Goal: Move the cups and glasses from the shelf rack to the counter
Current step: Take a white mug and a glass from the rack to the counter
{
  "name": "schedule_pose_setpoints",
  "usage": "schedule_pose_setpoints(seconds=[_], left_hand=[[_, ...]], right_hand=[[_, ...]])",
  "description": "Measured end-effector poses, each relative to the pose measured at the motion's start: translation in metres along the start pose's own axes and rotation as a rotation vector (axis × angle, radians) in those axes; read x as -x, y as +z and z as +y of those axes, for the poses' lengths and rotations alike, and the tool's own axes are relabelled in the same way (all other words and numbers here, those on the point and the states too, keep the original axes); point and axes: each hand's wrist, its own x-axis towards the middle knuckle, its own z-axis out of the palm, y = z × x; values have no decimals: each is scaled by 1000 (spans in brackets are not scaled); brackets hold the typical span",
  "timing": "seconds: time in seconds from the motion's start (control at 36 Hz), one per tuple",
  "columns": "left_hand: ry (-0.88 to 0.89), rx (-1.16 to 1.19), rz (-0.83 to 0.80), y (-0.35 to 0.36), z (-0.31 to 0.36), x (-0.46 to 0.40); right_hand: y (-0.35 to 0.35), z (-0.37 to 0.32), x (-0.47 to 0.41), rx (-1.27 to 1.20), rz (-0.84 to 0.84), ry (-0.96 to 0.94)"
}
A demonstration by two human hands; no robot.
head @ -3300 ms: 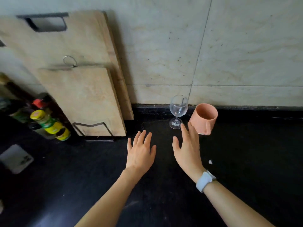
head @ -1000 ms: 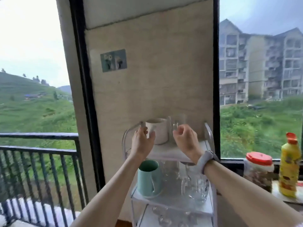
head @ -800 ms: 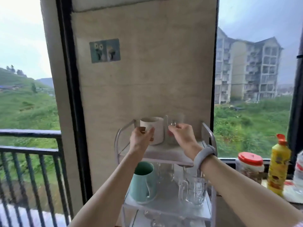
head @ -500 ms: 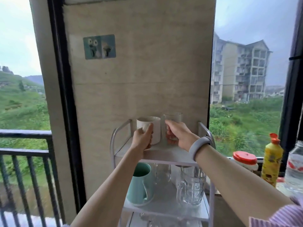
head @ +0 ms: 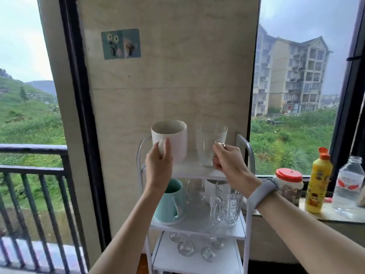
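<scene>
A white shelf rack (head: 242, 233) stands against a beige wall pillar. On its top shelf my left hand (head: 159, 165) grips the handle of a white mug (head: 173, 139), and my right hand (head: 229, 161) holds the handle of a clear glass cup (head: 209, 143). Both cups sit just above or on the top shelf; I cannot tell which. The middle shelf holds a teal mug (head: 170, 204), a clear glass mug (head: 227, 206) and a tall glass (head: 194, 191) behind. Several stemmed glasses (head: 197, 247) stand on the bottom shelf.
To the right, a window sill (head: 335, 215) carries a red-lidded jar (head: 289, 184), a yellow bottle (head: 318, 182) and a clear water bottle (head: 348, 186). A black balcony railing (head: 33, 167) runs on the left. The counter is out of view.
I turned from the counter to the rack. Both hands reached the top shelf and closed on the handles of the white mug and the glass cup, which now seem slightly raised.
</scene>
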Motion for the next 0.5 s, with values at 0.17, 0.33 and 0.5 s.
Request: schedule_pose_setpoints(seconds=[0.17,0.33,0.5], left_hand=[[0,95,28,-29,12,64],[15,50,-23,-51,15,146],[-63,-62,-127,-48,20,237]], right_hand=[[-8,0,67,-21,3,-112],[-31,10,145,-126,33,-139],[-81,55,237,3,67,-51]])
